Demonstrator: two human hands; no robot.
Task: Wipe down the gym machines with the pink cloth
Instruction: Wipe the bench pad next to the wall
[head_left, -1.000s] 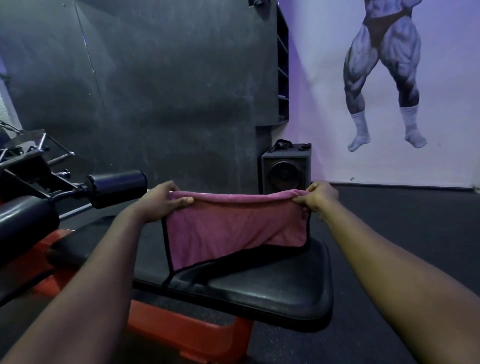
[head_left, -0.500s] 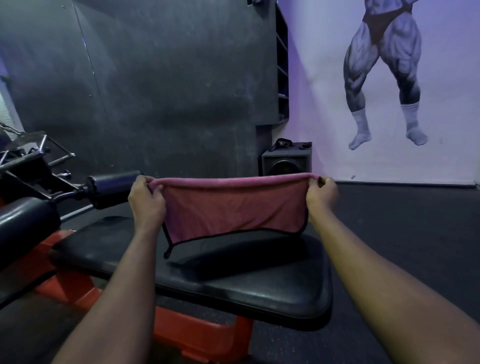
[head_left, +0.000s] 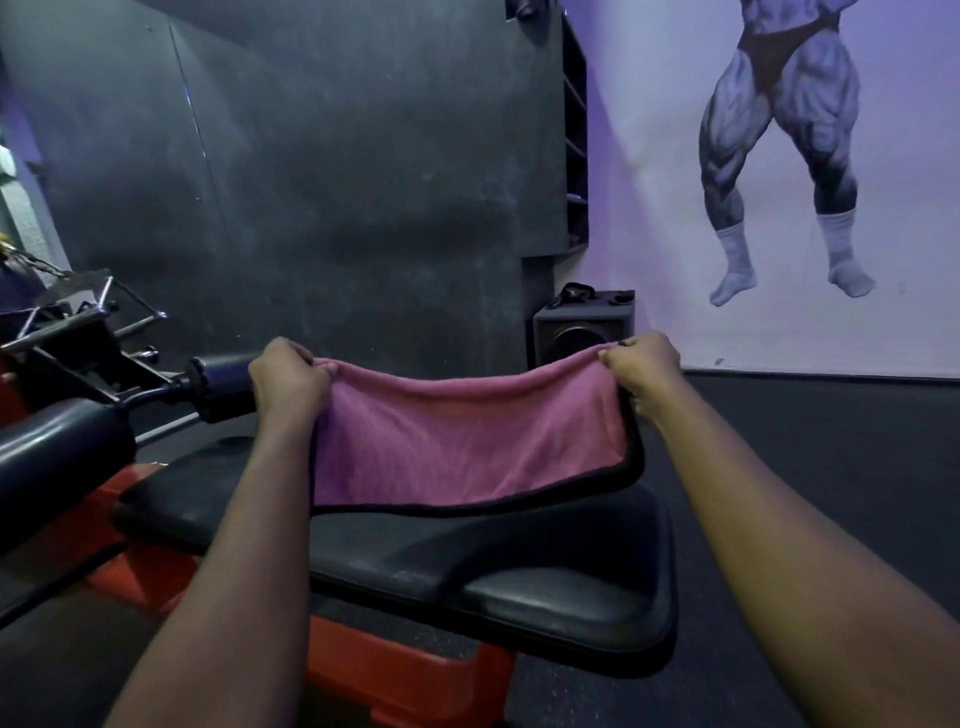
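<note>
A pink cloth (head_left: 467, 441) with a black hem hangs spread between my two hands above the black padded seat (head_left: 545, 592) of a gym machine. My left hand (head_left: 288, 376) pinches its upper left corner. My right hand (head_left: 641, 366) pinches the upper right corner. The top edge sags in the middle, and the lower hem touches or nearly touches the pad. The machine's frame (head_left: 395, 670) under the seat is orange-red.
Black roller pads (head_left: 57, 452) (head_left: 223, 384) and metal bars of the machine stand at the left. A dark speaker box (head_left: 582, 327) sits on the floor by the dark wall. A white wall with a bodybuilder mural (head_left: 779, 150) lies to the right, above dark rubber flooring.
The cloth was lifted and pulled taut half a second ago. Now my hands have moved closer to the pad, the top edge sags and the cloth hangs lower toward the seat.
</note>
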